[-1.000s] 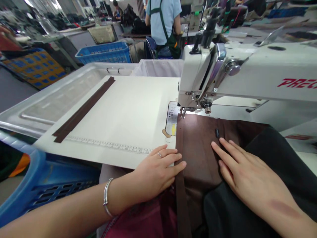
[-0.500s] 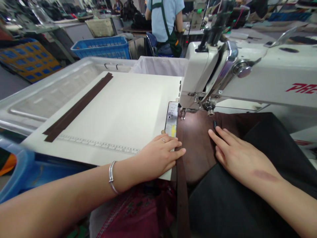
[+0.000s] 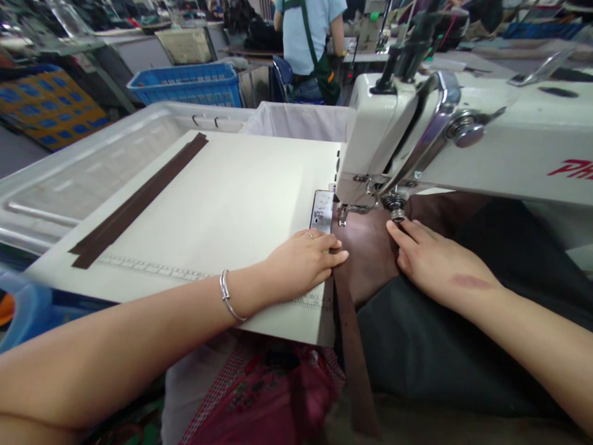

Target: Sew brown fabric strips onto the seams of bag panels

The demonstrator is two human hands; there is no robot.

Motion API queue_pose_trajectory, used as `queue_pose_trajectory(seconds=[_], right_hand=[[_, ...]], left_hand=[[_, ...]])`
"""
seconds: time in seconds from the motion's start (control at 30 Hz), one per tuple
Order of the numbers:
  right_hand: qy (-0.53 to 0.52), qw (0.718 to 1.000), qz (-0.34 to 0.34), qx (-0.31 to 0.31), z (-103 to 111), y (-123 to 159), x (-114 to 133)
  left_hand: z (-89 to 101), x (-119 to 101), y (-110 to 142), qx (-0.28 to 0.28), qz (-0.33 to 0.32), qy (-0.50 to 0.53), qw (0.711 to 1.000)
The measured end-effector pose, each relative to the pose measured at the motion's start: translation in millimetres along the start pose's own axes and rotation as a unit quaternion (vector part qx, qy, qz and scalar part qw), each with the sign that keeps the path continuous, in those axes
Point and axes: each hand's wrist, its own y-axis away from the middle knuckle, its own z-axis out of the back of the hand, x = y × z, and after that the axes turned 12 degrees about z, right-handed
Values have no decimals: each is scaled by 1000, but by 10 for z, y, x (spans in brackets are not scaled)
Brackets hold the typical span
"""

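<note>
My left hand (image 3: 308, 259) lies with its fingers outstretched on a narrow brown strip (image 3: 354, 346) along the left edge of a brown leather-like piece (image 3: 370, 262). To the right, my right hand (image 3: 428, 253) rests with extended fingers on the same piece, near its fold with black material (image 3: 435, 346). Just ahead of both hands, the presser foot (image 3: 343, 215) of a white sewing machine (image 3: 504, 123) stands at the brown piece's left side. The strip's loose end hangs over the table's front edge. My left fingers partly cover the metal plate (image 3: 323, 207) beside the foot.
On the white work surface (image 3: 241, 191), two dark brown strips (image 3: 143, 198) lie at the left, near a printed ruler (image 3: 152, 266). A translucent plastic bin (image 3: 69, 161) stands behind it. Blue baskets (image 3: 185, 85) and a seated person (image 3: 308, 46) are farther back.
Both hands have slid forward toward the machine, and the brown piece has advanced with them. The strip's hanging end has swung right. A small dark object by my right fingertips is out of sight now.
</note>
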Motion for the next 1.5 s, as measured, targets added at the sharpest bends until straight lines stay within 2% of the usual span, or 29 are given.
queue_pose_trajectory(seconds=[0.17,0.37,0.5,0.6,0.67,0.73,0.83,0.93,1.0,1.07,1.13,1.2,1.27,1.33,1.37,1.43,1.5], right_hand=[[-10,1000,0,3,-48,-123,-116],[-81,996,42,-15,-158,-265,-311],[-116,991,72,-15,-76,-276,-378],[-198,971,135,14,184,-205,-295],[-267,952,144,50,440,-106,-149],[-320,931,150,95,731,48,61],[-371,899,180,147,1134,348,411],[-378,904,139,143,1316,561,634],[-361,914,96,158,1259,580,691],[-315,937,66,136,1098,530,727],[-257,961,86,55,912,471,784],[-214,967,137,-19,769,441,859],[-192,967,162,-41,699,431,915],[-176,970,167,-31,685,412,926],[-169,971,171,-23,687,394,916],[-157,971,182,-12,686,345,878],[-144,971,193,-6,670,297,843]], left_hand=[[-9,94,-128,0,10,4,1000],[-44,163,-243,-4,21,26,999],[-35,180,-235,-4,26,44,999],[100,146,-203,31,43,68,996],[249,38,-156,71,43,96,992],[398,-170,-64,103,21,135,985],[524,-608,164,119,-37,158,980],[514,-1005,422,78,-75,73,991],[468,-1177,560,37,-85,17,996],[400,-1280,656,19,-96,3,995],[306,-1345,720,23,-111,23,993],[195,-1390,762,34,-124,64,990],[98,-1418,794,62,-99,135,984],[22,-1420,823,113,-51,237,964],[-18,-1409,840,146,-26,295,944],[-134,-1364,884,212,53,410,886],[-314,-1302,932,256,181,485,816]])
